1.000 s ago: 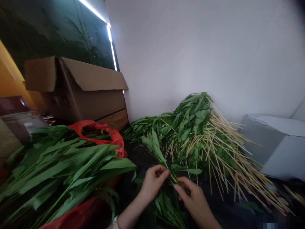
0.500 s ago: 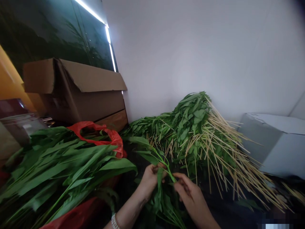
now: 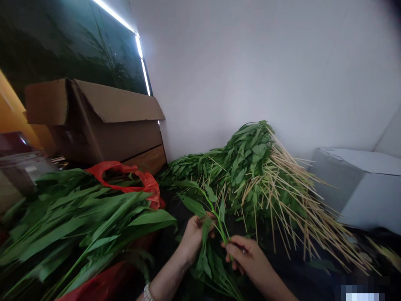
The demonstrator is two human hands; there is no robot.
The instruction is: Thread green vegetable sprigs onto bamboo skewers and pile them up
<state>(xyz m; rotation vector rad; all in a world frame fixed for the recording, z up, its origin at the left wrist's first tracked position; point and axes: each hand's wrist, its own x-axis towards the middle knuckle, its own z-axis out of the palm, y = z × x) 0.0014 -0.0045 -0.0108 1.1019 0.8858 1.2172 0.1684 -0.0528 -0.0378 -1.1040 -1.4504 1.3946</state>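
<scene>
2 hands (image 3: 193, 236) (image 3: 246, 253) angle inward at a leafy stem (image 3: 220, 225).

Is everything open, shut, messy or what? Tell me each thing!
Sprig, held tilted
Left hand, curled on sprig
Right hand, pinching sprig
Leaf pile, heaped
Sticks, poking out rightward
Red bag, open, leaves across it
Brown box, flaps open
White box, looks shut
White strip, glowing

Dim | glare from bright strip (image 3: 115, 17), upper left | foreground shadowed | left edge stretched, perhaps blurred | lower-right pixelated
</scene>
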